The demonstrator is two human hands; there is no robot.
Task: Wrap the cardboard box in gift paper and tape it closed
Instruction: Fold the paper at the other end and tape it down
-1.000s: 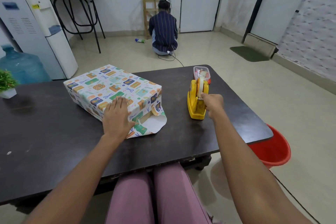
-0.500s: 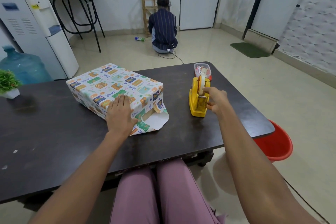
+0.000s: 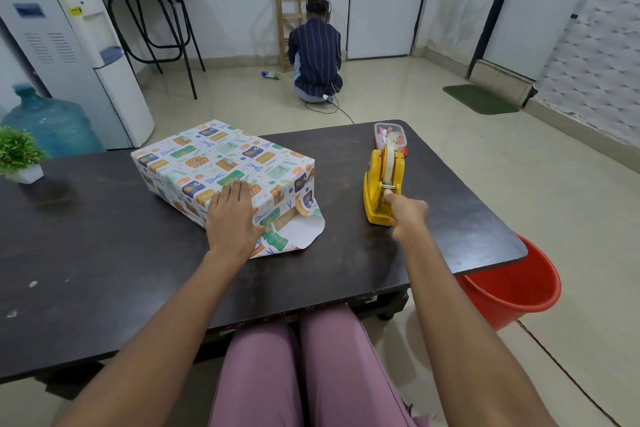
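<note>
Dark table (image 3: 104,253) | left hand (image 3: 232,215) flat on wrapped box (image 3: 221,166) | right hand (image 3: 407,211) pinching at tape dispenser (image 3: 382,184)

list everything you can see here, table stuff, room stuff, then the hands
box wrapped in patterned gift paper: 1, white with colourful print, left-centre of table, near end flap unfolded
yellow plastic tape dispenser: 1, right of box
clear plastic container: 1, red contents, far right table corner
small potted plant: 1, green in white pot, table's left edge
dark wooden table: 1
red plastic bucket: 1, floor, right of table
white water dispenser: 1, far left
blue water jug: 1, beside dispenser
seated person in striped shirt: 1, back wall
green doormat: 1, right floor
left hand: flat on box
right hand: pinching at dispenser's front
</note>
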